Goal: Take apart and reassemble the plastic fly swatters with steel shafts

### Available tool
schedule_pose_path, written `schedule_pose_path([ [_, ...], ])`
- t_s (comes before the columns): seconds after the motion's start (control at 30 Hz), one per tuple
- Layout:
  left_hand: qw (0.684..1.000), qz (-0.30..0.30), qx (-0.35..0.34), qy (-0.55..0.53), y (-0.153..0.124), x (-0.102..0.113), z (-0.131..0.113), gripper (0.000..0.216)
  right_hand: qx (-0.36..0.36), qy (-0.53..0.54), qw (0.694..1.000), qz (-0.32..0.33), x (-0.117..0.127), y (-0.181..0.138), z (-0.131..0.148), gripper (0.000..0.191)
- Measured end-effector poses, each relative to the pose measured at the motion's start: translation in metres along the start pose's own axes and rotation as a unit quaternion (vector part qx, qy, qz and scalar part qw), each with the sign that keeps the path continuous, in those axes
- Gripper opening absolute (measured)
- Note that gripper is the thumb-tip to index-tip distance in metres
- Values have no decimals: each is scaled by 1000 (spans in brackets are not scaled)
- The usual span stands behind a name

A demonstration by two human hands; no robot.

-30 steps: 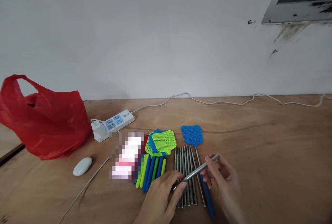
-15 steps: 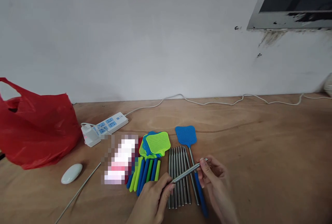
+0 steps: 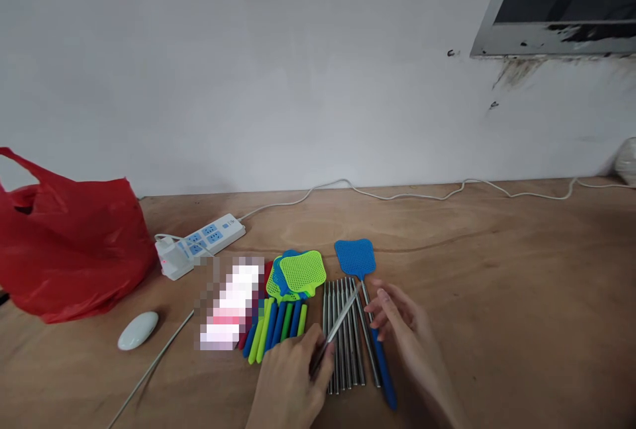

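My left hand (image 3: 298, 373) is closed around the lower end of a metal rod (image 3: 342, 316), which slants up to the right over a row of similar metal rods (image 3: 350, 349) on the table. My right hand (image 3: 405, 326) is empty, fingers apart, just right of the rod's upper end and over a fly swatter. That blue fly swatter (image 3: 355, 257) has a metal shaft and a blue handle (image 3: 383, 373). Left of the rods lie green and blue swatter heads (image 3: 304, 273). Below them, several coloured handle tubes (image 3: 281, 323) lie side by side, partly behind my left hand.
A pixelated bright rectangle (image 3: 233, 306) lies left of the tubes. Beyond it are a white power strip (image 3: 218, 234) with a plug, a white oval object (image 3: 138, 331) and a red plastic bag (image 3: 74, 250). A white cable (image 3: 397, 197) runs along the wall.
My right hand has let go of the rod's upper end and its fingers have spread. The rod, still in my left hand, now stands at a steeper slant.
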State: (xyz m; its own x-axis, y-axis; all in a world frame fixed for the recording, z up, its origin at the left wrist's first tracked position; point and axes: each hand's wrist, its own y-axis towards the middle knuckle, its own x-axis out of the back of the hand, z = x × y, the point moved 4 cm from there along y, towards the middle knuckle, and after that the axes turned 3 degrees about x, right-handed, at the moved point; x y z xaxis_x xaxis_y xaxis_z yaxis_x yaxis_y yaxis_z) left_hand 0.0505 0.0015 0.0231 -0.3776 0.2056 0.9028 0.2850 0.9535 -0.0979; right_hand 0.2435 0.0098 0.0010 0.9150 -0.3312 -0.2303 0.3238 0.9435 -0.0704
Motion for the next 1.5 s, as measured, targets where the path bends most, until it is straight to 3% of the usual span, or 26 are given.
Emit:
schedule_pose_path([
  [0.1,994,-33,87,50,-1,5,13,25,25,-57,998,-23,8,3,-1,39],
  [0.23,985,-17,149,85,-2,9,19,24,53,-126,991,1,10,4,-4,34],
  [0.57,988,12,130,83,5,-2,20,22,88,-216,972,10,12,9,-14,22],
  [0.73,992,22,107,55,8,-8,21,22,108,-389,915,21,14,12,-24,12],
  [0.83,994,43,95,24,8,-9,20,22,102,-439,892,12,14,13,-28,8],
  [1.1,997,43,17,-68,5,2,17,25,89,-575,814,-6,10,11,-23,22],
  [1.33,992,-33,-41,-115,12,17,30,26,152,-470,869,18,25,20,-22,27],
  [1.5,975,-127,-38,-176,18,28,51,22,171,-412,889,102,29,17,1,18],
])
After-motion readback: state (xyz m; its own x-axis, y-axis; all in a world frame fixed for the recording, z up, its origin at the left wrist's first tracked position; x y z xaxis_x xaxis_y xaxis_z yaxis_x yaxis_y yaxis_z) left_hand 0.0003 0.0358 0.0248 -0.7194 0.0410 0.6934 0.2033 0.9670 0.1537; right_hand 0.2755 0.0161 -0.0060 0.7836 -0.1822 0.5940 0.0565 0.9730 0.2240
